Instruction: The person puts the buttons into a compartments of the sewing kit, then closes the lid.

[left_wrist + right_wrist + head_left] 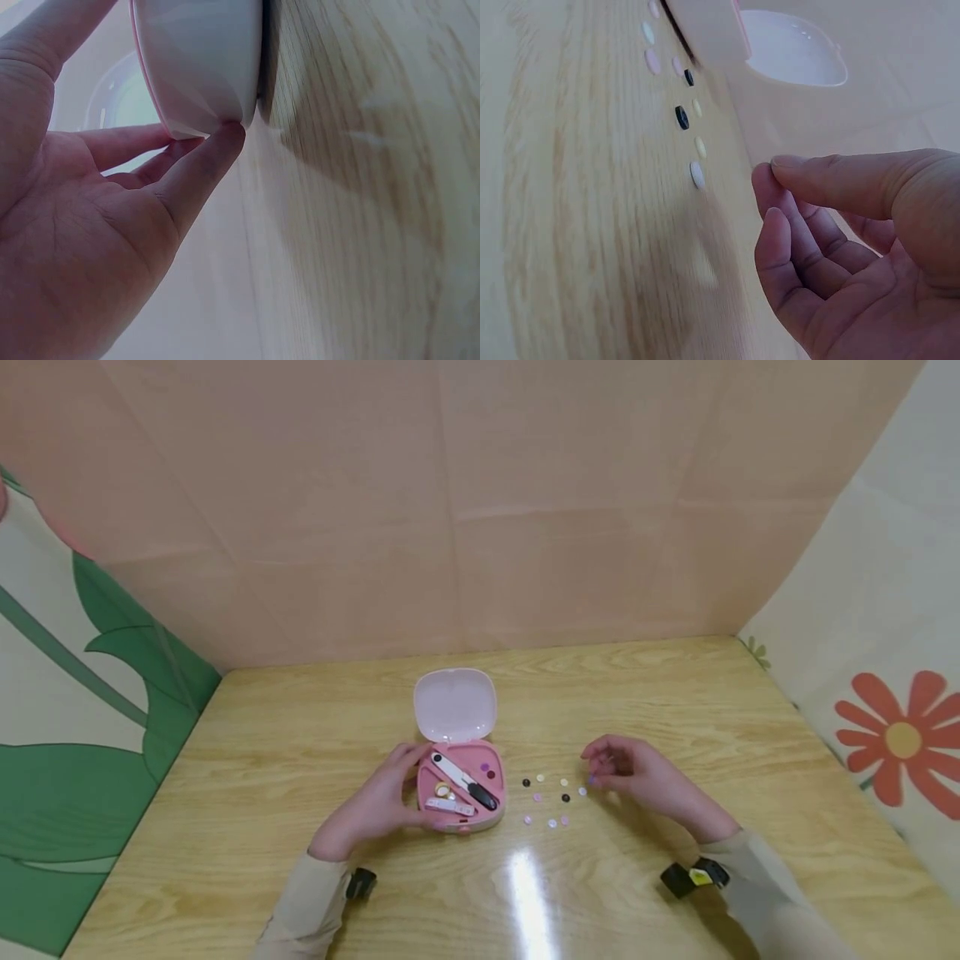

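Observation:
A pink sewing box stands on the table with its pale lid raised. Inside lie white-and-black thread snips, a rolled white tape measure, a purple button and a dark red button. My left hand grips the box's left side, thumb in front and fingers behind; the left wrist view shows fingertips against its white wall. To the right of the box, my right hand pinches a small bluish-purple button above the table; the right wrist view hides it between thumb and forefinger.
Several loose buttons lie between the box and my right hand, among them a black button, a white button and a pink button. The wooden table meets a peach-coloured cloth at the back.

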Available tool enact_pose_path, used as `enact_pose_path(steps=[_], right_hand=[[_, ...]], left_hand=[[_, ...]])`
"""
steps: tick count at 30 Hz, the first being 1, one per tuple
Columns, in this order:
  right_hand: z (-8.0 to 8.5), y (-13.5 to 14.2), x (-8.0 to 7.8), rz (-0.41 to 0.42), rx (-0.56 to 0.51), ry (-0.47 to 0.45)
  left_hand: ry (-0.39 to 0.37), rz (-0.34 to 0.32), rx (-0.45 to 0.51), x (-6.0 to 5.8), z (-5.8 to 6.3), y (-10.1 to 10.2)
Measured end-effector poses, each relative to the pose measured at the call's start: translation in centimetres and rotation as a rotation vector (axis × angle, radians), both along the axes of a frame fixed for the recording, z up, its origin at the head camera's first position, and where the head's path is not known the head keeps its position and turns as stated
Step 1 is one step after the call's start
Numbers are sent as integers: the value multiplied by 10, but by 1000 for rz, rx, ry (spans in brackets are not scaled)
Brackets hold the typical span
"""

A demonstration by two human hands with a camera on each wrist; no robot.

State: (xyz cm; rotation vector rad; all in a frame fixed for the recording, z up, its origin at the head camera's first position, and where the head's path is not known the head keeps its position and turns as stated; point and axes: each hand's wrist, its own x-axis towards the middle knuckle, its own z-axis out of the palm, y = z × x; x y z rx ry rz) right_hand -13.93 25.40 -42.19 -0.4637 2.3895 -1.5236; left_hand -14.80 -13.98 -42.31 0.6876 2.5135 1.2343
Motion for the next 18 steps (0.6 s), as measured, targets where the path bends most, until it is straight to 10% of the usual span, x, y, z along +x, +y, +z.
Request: enact_pose_path(steps=[18], right_hand=[[3, -13, -7, -43, -111, -7]], left_hand=[[-7, 13, -43, 0, 1, 0]])
